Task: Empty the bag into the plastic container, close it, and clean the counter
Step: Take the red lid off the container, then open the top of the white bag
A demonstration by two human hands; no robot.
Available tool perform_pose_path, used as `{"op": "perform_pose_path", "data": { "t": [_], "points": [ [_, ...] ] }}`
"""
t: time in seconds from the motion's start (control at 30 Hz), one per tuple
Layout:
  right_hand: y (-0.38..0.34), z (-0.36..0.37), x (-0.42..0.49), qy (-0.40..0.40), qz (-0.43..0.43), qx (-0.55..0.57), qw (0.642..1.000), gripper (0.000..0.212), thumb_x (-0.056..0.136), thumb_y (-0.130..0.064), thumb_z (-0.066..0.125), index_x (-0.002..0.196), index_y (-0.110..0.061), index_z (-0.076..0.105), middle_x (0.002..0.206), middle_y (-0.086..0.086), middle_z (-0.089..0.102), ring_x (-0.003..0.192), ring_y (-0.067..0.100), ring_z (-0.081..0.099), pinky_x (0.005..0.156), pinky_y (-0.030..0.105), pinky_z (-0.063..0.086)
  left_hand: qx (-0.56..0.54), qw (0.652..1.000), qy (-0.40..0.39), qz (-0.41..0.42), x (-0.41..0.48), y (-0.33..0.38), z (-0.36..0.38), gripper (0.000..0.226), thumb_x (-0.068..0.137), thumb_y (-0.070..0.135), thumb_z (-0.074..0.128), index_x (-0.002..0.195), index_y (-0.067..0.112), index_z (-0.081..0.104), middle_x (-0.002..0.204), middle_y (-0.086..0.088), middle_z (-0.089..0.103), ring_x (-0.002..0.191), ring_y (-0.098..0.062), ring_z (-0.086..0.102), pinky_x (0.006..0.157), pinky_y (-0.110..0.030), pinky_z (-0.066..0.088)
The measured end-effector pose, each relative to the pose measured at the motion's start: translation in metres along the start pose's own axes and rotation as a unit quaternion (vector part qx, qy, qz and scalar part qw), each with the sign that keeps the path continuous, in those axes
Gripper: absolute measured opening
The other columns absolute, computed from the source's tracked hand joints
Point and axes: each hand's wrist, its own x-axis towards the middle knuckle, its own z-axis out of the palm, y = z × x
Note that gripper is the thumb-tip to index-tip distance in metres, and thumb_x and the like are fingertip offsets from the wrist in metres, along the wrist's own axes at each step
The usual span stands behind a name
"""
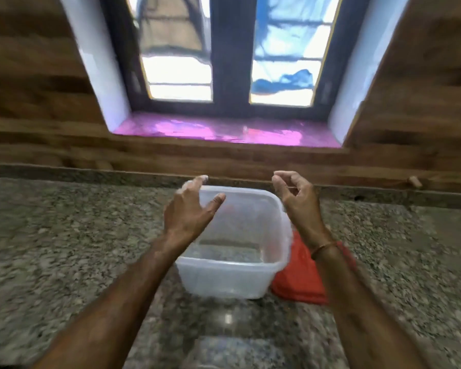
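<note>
A clear, square plastic container [232, 272] stands open on the granite counter [64, 249], and I see only the counter through its bottom. A red lid [301, 278] lies flat against its right side, partly under my right forearm. My left hand [189, 211] hovers over the container's rear left corner with its fingers spread; a whitish blur sits at the fingertips. My right hand [296, 193] is raised above the rear right corner, fingers curled, pinching what looks like a thin brownish band. No bag shows. The whole frame is motion-blurred.
A wood-patterned backsplash [224, 161] rises behind the counter, with a window and a pink sill [224, 131] above it. A small peg-like object [415, 181] sticks out of the wall at the far right. A thread bracelet circles my right wrist.
</note>
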Motion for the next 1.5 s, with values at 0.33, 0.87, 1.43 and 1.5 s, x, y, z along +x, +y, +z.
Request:
{"op": "perform_pose_path", "data": {
  "t": [0.33, 0.87, 1.43, 1.5],
  "points": [
    [-0.205, 0.255, -0.029, -0.113, -0.2, -0.007, 0.973, 0.037, 0.095, -0.05, 0.063, 0.117, -0.022, 0.073, 0.113, -0.003, 0.072, 0.094, 0.012, 0.071, 0.085, 0.044, 0.06, 0.13, 0.974, 0.187, 0.004, -0.003, -0.154, -0.262, 0.064, 0.093, 0.057, 0.065, 0.145, 0.021, 0.056, 0.142, -0.004, 0.06, 0.131, -0.028, 0.054, 0.101, -0.042, 0.048],
    [-0.491, 0.561, 0.044, -0.217, -0.394, 0.088, 0.889, 0.033, 0.104, -0.048, 0.051, 0.131, -0.03, 0.06, 0.124, -0.01, 0.06, 0.107, 0.01, 0.063, 0.088, 0.034, 0.056, 0.301, 0.887, 0.347, -0.049, 0.103, -0.279, -0.581, 0.065, 0.094, 0.063, 0.056, 0.149, 0.031, 0.046, 0.153, 0.005, 0.049, 0.141, -0.017, 0.043, 0.114, -0.043, 0.041],
    [-0.73, 0.756, 0.162, -0.191, -0.47, 0.03, 0.861, 0.048, 0.095, -0.033, 0.074, 0.14, -0.027, 0.06, 0.138, -0.001, 0.063, 0.115, 0.016, 0.063, 0.096, 0.037, 0.058, 0.553, 0.749, 0.361, -0.06, 0.308, -0.353, -0.85, 0.068, 0.091, 0.064, 0.058, 0.144, 0.022, 0.047, 0.147, -0.004, 0.05, 0.137, -0.027, 0.044, 0.114, -0.054, 0.03],
    [-0.752, 0.779, 0.163, -0.204, -0.487, 0.011, 0.849, 0.048, 0.098, -0.027, 0.071, 0.144, -0.026, 0.058, 0.146, 0.001, 0.059, 0.124, 0.02, 0.061, 0.103, 0.038, 0.055, 0.561, 0.745, 0.349, -0.088, 0.325, -0.365, -0.87, 0.067, 0.09, 0.066, 0.059, 0.139, 0.021, 0.052, 0.14, -0.006, 0.057, 0.132, -0.027, 0.05, 0.115, -0.057, 0.027]
  ]
}}
